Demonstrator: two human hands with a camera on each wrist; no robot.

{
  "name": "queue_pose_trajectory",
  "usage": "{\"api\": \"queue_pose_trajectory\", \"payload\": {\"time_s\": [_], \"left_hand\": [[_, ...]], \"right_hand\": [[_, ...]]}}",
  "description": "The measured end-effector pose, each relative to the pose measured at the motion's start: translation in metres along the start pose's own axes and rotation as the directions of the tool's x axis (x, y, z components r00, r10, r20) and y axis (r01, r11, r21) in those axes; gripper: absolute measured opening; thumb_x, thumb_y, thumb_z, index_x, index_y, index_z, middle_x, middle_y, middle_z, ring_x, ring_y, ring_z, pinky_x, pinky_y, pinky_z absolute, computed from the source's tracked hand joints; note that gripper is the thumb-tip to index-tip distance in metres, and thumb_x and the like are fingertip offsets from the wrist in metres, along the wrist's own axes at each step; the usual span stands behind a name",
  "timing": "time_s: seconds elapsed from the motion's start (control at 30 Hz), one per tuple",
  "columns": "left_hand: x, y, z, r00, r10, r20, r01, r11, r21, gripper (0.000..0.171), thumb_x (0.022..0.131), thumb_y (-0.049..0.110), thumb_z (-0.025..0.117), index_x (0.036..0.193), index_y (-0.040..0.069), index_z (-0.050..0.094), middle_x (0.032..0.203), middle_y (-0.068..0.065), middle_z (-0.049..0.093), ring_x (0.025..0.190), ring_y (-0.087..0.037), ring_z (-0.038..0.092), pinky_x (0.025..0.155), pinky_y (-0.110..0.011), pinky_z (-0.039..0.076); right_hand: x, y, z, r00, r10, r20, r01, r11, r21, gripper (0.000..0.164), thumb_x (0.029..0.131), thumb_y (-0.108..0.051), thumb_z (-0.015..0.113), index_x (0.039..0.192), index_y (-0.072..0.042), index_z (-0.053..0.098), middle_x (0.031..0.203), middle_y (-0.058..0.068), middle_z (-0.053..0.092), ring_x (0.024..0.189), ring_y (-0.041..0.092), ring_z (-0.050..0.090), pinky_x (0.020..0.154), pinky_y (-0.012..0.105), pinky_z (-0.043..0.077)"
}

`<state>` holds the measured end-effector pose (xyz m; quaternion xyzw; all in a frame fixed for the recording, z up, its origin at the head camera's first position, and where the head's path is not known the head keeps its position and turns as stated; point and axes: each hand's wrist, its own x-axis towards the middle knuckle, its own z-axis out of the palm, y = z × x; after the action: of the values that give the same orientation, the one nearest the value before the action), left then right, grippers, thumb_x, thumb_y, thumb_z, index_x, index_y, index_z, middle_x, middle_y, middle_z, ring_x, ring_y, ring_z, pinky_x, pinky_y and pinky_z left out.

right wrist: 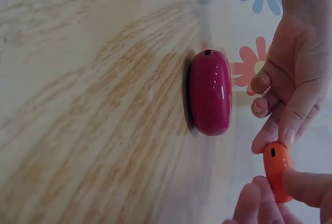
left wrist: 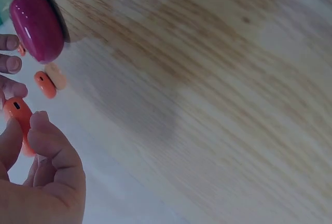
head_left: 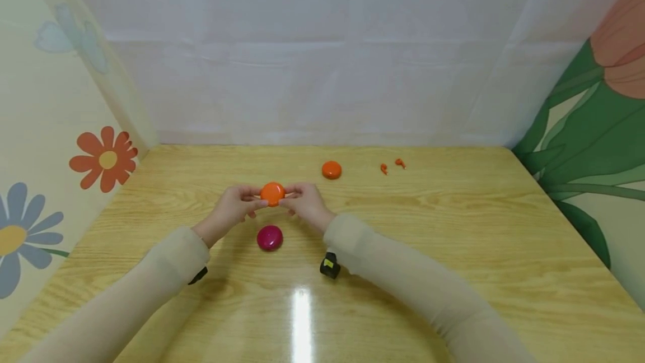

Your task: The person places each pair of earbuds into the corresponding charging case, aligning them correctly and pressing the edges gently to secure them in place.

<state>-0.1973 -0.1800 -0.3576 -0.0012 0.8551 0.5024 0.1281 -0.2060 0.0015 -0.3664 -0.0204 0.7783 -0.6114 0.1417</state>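
Note:
Above the table, a round glossy orange earbud case (head_left: 272,194) is pinched at its two sides by both hands. My left hand (head_left: 229,210) holds its left edge between thumb and fingers; my right hand (head_left: 309,206) pinches the right edge. The right wrist view shows a small dark port on the rim of this orange case (right wrist: 278,169), which looks closed. Below the hands, a rounder magenta case (head_left: 270,238) lies on the wood, apart from both hands. It also has a dark port on its side.
Farther back on the wooden table (head_left: 453,223) sits a second orange case (head_left: 331,170). To its right lie two orange earbuds, a left one (head_left: 384,168) and a right one (head_left: 400,163). A white cloth (head_left: 322,88) hangs behind the table, with flower-printed panels at both sides.

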Motion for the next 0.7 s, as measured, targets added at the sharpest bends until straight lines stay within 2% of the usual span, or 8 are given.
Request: {"api": "queue_pose_trajectory", "payload": {"time_s": [0.17, 0.3, 0.37, 0.5, 0.6, 0.7], "left_hand": [[0.004, -0.004, 0.002, 1.000, 0.005, 0.007, -0.005, 1.000, 0.021, 0.037, 0.098, 0.013, 0.066, 0.126, -0.010, 0.062, 0.101, -0.016, 0.074, 0.064, -0.011, 0.056, 0.053, -0.022, 0.039], [0.006, -0.007, 0.003, 1.000, 0.011, 0.011, -0.012, 0.999, 0.047, 0.034, 0.098, 0.012, 0.066, 0.124, -0.010, 0.063, 0.101, -0.014, 0.073, 0.063, -0.012, 0.055, 0.053, -0.022, 0.040], [0.006, -0.007, 0.003, 1.000, 0.011, 0.011, -0.011, 0.998, 0.063, 0.034, 0.098, 0.012, 0.066, 0.123, -0.010, 0.064, 0.102, -0.014, 0.072, 0.064, -0.012, 0.055, 0.055, -0.022, 0.041], [0.008, -0.008, 0.004, 1.000, 0.017, 0.016, -0.018, 0.997, 0.071, 0.034, 0.097, 0.011, 0.066, 0.123, -0.011, 0.064, 0.105, -0.016, 0.070, 0.064, -0.013, 0.054, 0.059, -0.024, 0.044], [0.010, -0.008, 0.005, 1.000, 0.012, 0.024, -0.013, 0.998, 0.061, 0.033, 0.097, 0.009, 0.066, 0.122, -0.012, 0.064, 0.107, -0.018, 0.069, 0.063, -0.012, 0.053, 0.062, -0.025, 0.046], [0.012, -0.008, 0.005, 0.999, -0.007, 0.034, 0.005, 0.997, 0.071, 0.031, 0.098, 0.008, 0.065, 0.121, -0.013, 0.064, 0.108, -0.018, 0.068, 0.063, -0.013, 0.052, 0.063, -0.025, 0.047]], "right_hand": [[0.002, 0.000, 0.005, 1.000, 0.003, -0.027, -0.003, 1.000, 0.000, 0.025, 0.091, 0.005, 0.067, 0.115, 0.009, 0.065, 0.080, 0.008, 0.064, 0.059, 0.011, 0.048, 0.050, 0.016, 0.039], [0.003, 0.001, 0.006, 1.000, -0.001, -0.024, 0.000, 1.000, -0.026, 0.026, 0.091, 0.005, 0.066, 0.116, 0.012, 0.065, 0.079, 0.004, 0.058, 0.059, 0.009, 0.047, 0.053, 0.016, 0.040], [0.004, 0.001, 0.007, 1.000, 0.004, -0.027, -0.005, 0.999, -0.052, 0.027, 0.091, 0.004, 0.067, 0.117, 0.012, 0.066, 0.081, 0.006, 0.059, 0.060, 0.009, 0.047, 0.054, 0.017, 0.041], [0.008, 0.002, 0.009, 0.999, 0.009, -0.053, -0.015, 0.994, -0.109, 0.030, 0.089, 0.004, 0.069, 0.117, 0.011, 0.068, 0.103, 0.018, 0.069, 0.075, 0.014, 0.055, 0.068, 0.021, 0.049], [0.012, 0.005, 0.011, 0.997, 0.008, -0.071, -0.017, 0.992, -0.126, 0.034, 0.087, 0.004, 0.070, 0.120, 0.009, 0.067, 0.124, 0.021, 0.065, 0.095, 0.018, 0.057, 0.085, 0.027, 0.052], [0.015, 0.006, 0.013, 0.997, 0.018, -0.080, -0.027, 0.993, -0.117, 0.037, 0.086, 0.006, 0.071, 0.122, 0.008, 0.065, 0.129, 0.022, 0.062, 0.097, 0.020, 0.055, 0.086, 0.026, 0.050]]}}
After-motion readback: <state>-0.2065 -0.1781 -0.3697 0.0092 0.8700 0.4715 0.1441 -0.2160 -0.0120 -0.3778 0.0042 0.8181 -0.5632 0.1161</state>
